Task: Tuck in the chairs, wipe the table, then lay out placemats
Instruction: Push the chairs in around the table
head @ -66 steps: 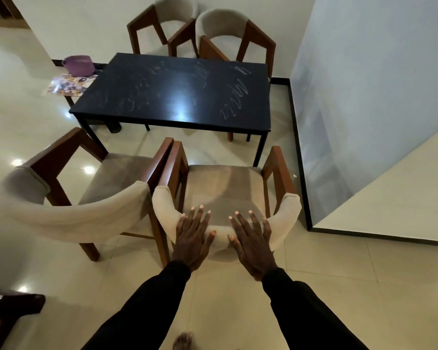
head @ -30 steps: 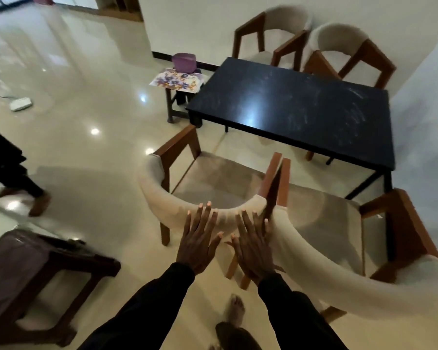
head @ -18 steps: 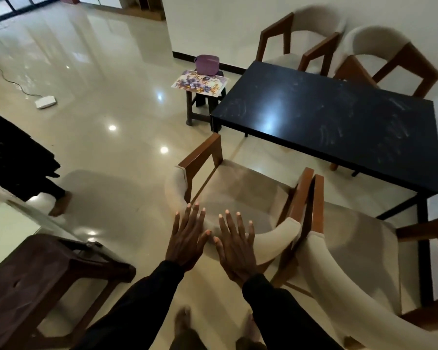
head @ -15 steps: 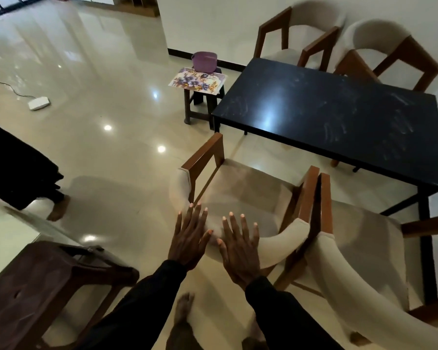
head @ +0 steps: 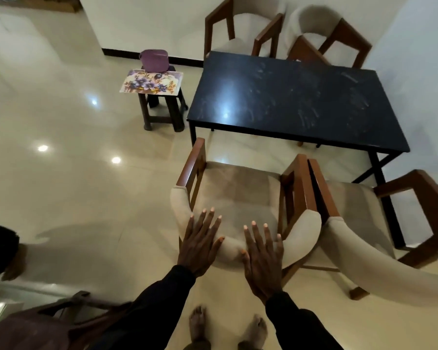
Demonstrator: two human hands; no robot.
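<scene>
The wooden-armed chair [head: 238,195], its curved back padded in cream cloth, stands clear of the smudged black rectangular table [head: 288,102] at 12 o'clock. Our left hand [head: 200,245] and right hand [head: 262,256] lie flat on that back, fingers straight, gripping nothing.

You get a dim, warm-toned view, small bright glare spots on the glossy floor [head: 61,188] at left centre, a pale sheen on your black table [head: 288,102], a soft shadow left of the near chair [head: 238,193], frame edges bowed, lower-left stool [head: 36,327] blurred.
</scene>
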